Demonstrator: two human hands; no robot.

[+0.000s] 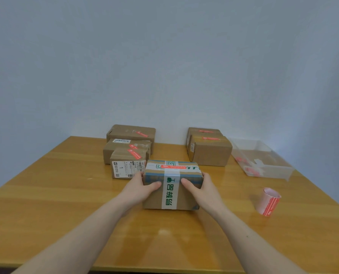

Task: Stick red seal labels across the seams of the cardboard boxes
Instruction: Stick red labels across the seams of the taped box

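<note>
With sealed boxes [128,147] stacked behind, a clear tray [263,161] and label roll [269,201] to your right, your left hand [143,186] and right hand [200,187] grip the taped box [171,184] at table [66,194] centre, red seal label [173,166] on top.

Both hands are gripping from opposite sides.
The left hand [140,187] and right hand [201,187] are reaching forward on bare, outstretched forearms, thumbs pointing toward each other across the near face, fingers wrapping out of sight around the far sides.
</note>
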